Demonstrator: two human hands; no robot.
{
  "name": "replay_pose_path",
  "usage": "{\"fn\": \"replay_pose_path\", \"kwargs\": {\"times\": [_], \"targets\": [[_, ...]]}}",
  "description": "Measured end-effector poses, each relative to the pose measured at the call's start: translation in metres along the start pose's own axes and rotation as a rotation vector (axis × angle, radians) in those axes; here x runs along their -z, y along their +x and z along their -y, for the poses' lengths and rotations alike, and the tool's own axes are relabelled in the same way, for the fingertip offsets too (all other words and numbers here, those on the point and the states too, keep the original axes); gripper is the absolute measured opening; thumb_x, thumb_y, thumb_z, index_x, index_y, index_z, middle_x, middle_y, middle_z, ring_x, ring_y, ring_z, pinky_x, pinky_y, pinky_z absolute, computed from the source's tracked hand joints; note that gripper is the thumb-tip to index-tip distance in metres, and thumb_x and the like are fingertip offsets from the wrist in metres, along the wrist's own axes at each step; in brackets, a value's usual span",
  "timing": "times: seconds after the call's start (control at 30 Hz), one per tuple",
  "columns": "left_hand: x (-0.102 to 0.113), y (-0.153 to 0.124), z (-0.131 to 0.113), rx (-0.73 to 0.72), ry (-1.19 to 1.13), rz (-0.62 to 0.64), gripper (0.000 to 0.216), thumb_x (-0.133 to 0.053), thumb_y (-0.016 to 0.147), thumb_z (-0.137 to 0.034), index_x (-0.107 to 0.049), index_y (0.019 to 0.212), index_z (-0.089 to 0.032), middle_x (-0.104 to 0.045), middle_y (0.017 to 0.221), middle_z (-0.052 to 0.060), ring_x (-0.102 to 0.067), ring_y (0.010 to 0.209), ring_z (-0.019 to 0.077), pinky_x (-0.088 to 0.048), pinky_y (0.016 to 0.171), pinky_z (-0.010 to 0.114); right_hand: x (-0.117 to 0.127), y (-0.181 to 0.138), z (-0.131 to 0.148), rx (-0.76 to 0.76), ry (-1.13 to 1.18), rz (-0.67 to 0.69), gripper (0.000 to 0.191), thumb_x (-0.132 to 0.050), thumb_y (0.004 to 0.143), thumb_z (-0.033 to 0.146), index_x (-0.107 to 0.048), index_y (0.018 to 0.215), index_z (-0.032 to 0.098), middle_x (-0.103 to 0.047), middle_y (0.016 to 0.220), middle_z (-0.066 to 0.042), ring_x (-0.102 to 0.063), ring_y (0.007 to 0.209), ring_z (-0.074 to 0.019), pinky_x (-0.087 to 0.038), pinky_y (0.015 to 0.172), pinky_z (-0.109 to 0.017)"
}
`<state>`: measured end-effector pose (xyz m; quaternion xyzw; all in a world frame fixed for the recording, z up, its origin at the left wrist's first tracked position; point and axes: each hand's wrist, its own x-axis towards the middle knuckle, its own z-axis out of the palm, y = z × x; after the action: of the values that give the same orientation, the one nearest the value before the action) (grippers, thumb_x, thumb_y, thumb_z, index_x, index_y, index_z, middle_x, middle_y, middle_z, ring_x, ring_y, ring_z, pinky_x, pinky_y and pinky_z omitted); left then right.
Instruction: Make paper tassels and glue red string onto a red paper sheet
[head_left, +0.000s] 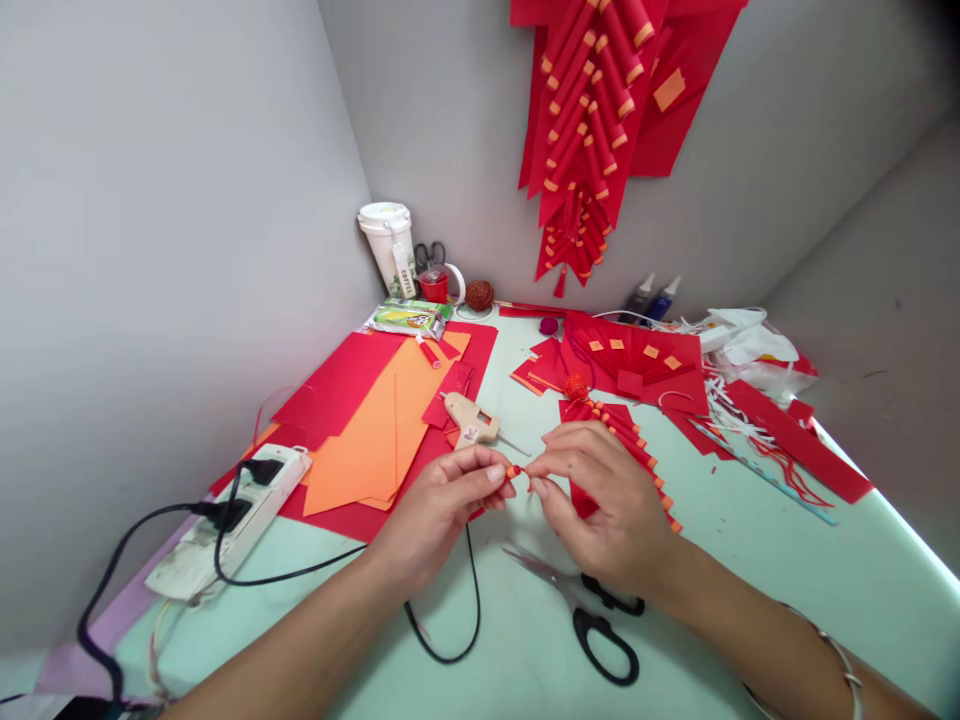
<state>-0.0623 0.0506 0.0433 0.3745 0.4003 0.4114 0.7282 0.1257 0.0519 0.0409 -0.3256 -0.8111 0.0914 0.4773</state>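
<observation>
imo the left hand (454, 495) pinching that tiny red-orange piece (513, 472) should go easy to avoid crushing it, can't tell if the right hand (604, 500) just beside grips it too.

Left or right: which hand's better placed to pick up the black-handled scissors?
Probably the right hand: the scissors' handles lie on its side, just below it in view. The left hand is farther from them and holds the small red-and-orange roll.
</observation>
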Motion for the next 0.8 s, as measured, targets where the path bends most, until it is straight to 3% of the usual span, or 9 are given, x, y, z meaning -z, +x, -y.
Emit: {"fn": "replay_pose_path", "kwargs": {"times": [0.13,0.43,0.63,0.8], "targets": [[-0.0003,0.0000,-0.0002,0.001,0.003,-0.016,0.009,-0.072,0.078,-0.025,-0.069,0.079,-0.016,-0.064,0.073,0.000,-0.054,0.070,0.0115,-0.038,0.068,0.023,0.0042,0.0021,-0.0011,0.004,-0.037,-0.048,0.019,-0.059,0.082,0.005,-0.062,0.092,0.020,-0.063,0.085,-0.007,-0.059,0.091,-0.0238,-0.051,0.079,-0.041],[-0.0031,-0.0006,-0.0004,-0.008,0.010,-0.015,0.010,-0.073,0.077,-0.025,-0.069,0.078,-0.017,-0.063,0.073,0.001,-0.054,0.070,0.0126,-0.039,0.069,0.024,-0.0028,-0.0018,-0.0021,-0.013,0.017,0.031,0.019,-0.057,0.083,0.007,-0.062,0.093,0.021,-0.063,0.086,-0.006,-0.059,0.087,-0.0224,-0.052,0.079,-0.042],[-0.0017,-0.0008,0.0002,-0.005,0.018,-0.033,0.010,-0.073,0.077,-0.026,-0.069,0.078,-0.017,-0.063,0.073,0.001,-0.054,0.070,0.0128,-0.038,0.068,0.024,0.0022,0.0027,-0.0007,-0.010,-0.017,-0.039,0.018,-0.058,0.082,0.005,-0.062,0.091,0.020,-0.063,0.084,-0.006,-0.060,0.089,-0.0234,-0.051,0.077,-0.040],[-0.0010,-0.0002,0.0000,-0.006,0.021,0.003,0.008,-0.072,0.078,-0.024,-0.070,0.079,-0.016,-0.063,0.074,0.001,-0.054,0.071,0.0121,-0.039,0.069,0.024,-0.0024,-0.0011,-0.0012,-0.018,0.012,0.023,0.019,-0.057,0.083,0.006,-0.062,0.093,0.021,-0.062,0.085,-0.006,-0.059,0.087,-0.0222,-0.052,0.078,-0.041]]}}
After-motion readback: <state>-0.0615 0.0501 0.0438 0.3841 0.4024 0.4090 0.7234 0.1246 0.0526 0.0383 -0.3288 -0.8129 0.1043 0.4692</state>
